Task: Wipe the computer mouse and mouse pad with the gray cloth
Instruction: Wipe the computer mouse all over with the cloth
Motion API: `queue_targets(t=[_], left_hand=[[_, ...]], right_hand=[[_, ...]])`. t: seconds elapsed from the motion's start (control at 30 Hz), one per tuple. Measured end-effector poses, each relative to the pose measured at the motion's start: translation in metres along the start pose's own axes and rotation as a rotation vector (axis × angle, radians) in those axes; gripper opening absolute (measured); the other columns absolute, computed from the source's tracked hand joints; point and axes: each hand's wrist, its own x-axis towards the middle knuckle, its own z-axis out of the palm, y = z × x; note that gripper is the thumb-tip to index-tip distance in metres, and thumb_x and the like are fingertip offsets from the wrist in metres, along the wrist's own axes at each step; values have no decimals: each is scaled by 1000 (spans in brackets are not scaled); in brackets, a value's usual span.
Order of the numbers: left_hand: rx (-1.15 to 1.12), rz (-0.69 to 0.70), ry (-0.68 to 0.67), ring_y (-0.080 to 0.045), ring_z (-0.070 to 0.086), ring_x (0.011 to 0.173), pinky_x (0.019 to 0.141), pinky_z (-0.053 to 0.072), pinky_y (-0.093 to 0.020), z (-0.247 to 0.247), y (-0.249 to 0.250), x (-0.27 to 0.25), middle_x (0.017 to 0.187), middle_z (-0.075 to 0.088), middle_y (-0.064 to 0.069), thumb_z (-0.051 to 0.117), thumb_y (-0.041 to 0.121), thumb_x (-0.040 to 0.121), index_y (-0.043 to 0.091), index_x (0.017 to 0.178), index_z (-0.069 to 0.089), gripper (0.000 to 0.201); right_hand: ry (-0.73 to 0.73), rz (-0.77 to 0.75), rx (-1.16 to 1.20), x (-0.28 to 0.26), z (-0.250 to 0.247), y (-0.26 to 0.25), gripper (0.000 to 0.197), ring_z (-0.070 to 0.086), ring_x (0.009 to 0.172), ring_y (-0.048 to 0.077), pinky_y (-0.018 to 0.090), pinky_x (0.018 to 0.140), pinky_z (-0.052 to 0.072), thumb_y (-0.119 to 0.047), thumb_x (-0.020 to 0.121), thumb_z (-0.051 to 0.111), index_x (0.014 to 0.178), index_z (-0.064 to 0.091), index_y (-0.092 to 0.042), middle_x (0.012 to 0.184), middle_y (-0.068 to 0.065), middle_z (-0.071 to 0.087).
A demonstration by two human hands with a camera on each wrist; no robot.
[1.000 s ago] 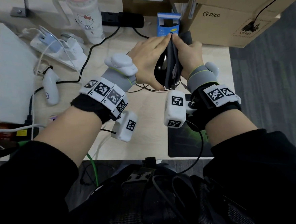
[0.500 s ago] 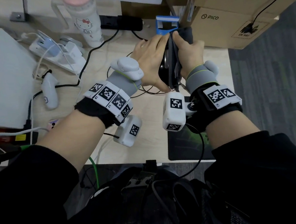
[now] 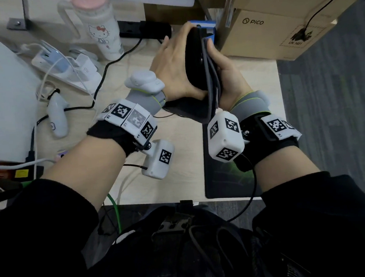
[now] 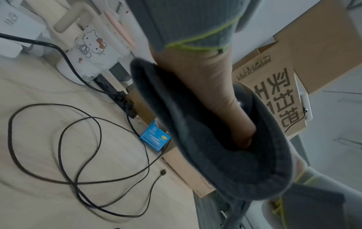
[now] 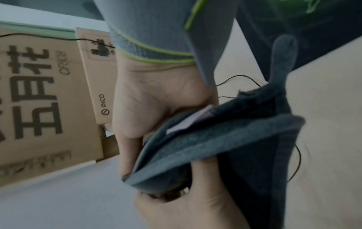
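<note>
Cluttered bench (image 3: 190,142) lies below; you grasp the computer mouse (image 3: 194,61) aloft in your left hand (image 3: 172,65), your right hand (image 3: 226,74) clenching the gray cloth (image 3: 211,86) against it. Mouse wiping is underway; next, wipe the mouse pad (image 3: 225,178). Compared with earlier, both hands sit higher, nearer the cardboard box (image 3: 277,30)

The brown box (image 3: 278,36) at the upper right of the frame says "PICO" and, on a square sign, "UN 3481". The white charger (image 4: 13,20) at the upper left says "67W". The big box (image 4: 274,99) has large Chinese letters.
</note>
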Motion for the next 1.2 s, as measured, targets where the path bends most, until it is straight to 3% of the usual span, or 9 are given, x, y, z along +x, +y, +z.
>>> queue_targets(t=[0.17,0.3,0.43,0.57,0.7,0.83,0.9,1.03,1.2], left_hand=[[29,46,-29,-12,40,102,91,25,-21,3,6,-6,121,51,-2,83,47,47,6,135,35,109],[22,-18,-6,-22,48,121,113,28,-41,-1,6,-7,127,52,-1,85,45,47,8,139,31,113],[-161,-117,54,-26,55,108,91,48,-37,-2,-3,-4,113,57,-1,81,46,43,13,134,33,108],[-250,-129,72,-22,56,110,90,49,-33,-1,-6,-7,115,55,3,82,47,42,13,133,33,109],[-189,-80,24,-26,60,104,83,49,-31,1,-3,-6,116,61,-7,86,36,46,12,135,32,107],[-103,-50,-7,-25,60,104,84,50,-36,-2,1,-4,112,59,-1,85,42,44,14,136,31,111],[-143,-102,35,-25,61,103,84,51,-37,-2,-4,-6,112,61,-1,82,43,44,15,135,32,108],[-316,-199,158,-19,62,100,81,51,-26,1,-16,-11,111,61,0,78,45,43,14,134,33,106],[-414,-232,151,-18,57,106,83,46,-16,13,-18,-16,113,52,2,78,45,43,10,133,31,107]], right_hand=[[34,22,-243,8,12,-7,62,61,116,27,39,107,45,-55,91,47,130,57,-7,121,15,64],[7,-15,-263,11,10,-11,46,67,96,23,33,91,55,-47,96,44,113,63,-8,102,11,68],[-74,-34,-242,5,4,-9,29,67,90,21,30,86,56,-24,99,44,112,58,-3,99,13,67],[-105,-66,-198,-3,-3,-4,18,70,76,18,27,71,58,-11,97,44,100,59,-1,82,8,72],[71,-97,-298,8,7,-2,41,69,100,27,36,88,57,-38,92,55,115,62,-4,111,18,69],[139,-98,-358,12,13,-6,49,69,99,26,38,93,56,-51,91,50,111,66,-8,106,14,71],[99,-99,-481,9,13,-7,41,70,93,23,35,90,57,-44,94,50,103,66,-7,98,11,73],[-46,-108,-437,0,8,-5,20,69,66,13,24,66,57,-14,97,50,86,63,-5,69,2,72],[-77,-126,-286,-6,-4,9,16,69,70,15,25,72,58,-6,96,47,90,62,-2,74,3,72]])
